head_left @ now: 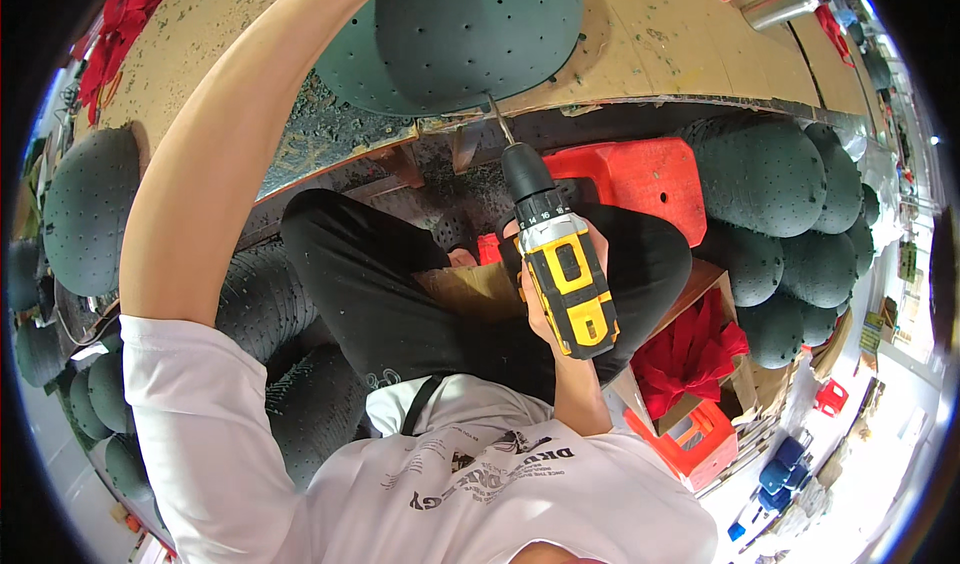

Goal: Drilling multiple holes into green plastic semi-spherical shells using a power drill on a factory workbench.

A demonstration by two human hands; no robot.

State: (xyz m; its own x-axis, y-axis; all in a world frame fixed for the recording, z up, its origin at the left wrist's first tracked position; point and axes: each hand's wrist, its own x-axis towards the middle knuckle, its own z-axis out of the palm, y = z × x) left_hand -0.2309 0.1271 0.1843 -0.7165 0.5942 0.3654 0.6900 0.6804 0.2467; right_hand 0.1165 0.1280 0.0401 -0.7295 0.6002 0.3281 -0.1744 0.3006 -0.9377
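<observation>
My right hand [534, 314] grips a yellow and black cordless drill [568, 286] over my lap. Its bit [500, 122] points up and touches the near rim of a dark green perforated foam dome [470, 24]. The dome lies on a worn wooden workbench [680, 54], stacked on a second one. My left forearm [230, 154] reaches up along the dome's left side. That arm leaves the picture at the top edge, so my left hand is out of sight.
More green domes are stacked at the right [780, 194] and the left [90, 204]. A red plastic stool [640, 174] stands under the bench. Red bows [690, 354] fill a box beside an orange crate [690, 439]. A metal can [780, 6] lies on the bench.
</observation>
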